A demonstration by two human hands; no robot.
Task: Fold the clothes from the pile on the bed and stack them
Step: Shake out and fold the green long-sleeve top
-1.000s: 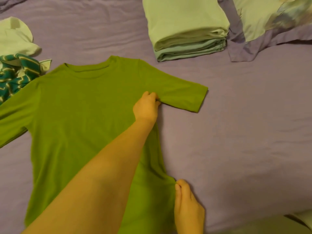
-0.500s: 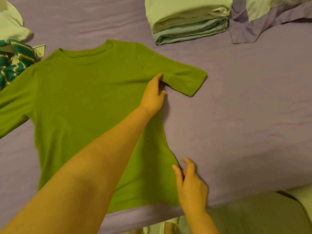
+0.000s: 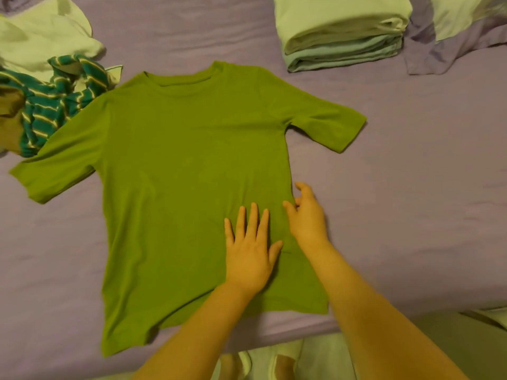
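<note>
A green short-sleeved T-shirt lies spread flat, front up, on the purple bed sheet, collar toward the far side. My left hand rests flat on the shirt's lower right part, fingers straight and spread. My right hand sits at the shirt's right side seam, fingers loosely bent and touching the fabric edge. A stack of folded pale green and mint clothes stands at the far right. The unfolded pile, with a teal striped garment and a pale garment, lies at the far left.
A pillow in a purple and pale patterned case lies in the far right corner. The bed's near edge runs just beyond the shirt's hem, with my pale clothing below it. Bare sheet stretches to the right of the shirt.
My left hand left the right armpit area and came down flat onto the shirt's lower right. My right hand moved up along the side seam. The camera view shifted back, showing the whole shirt.
</note>
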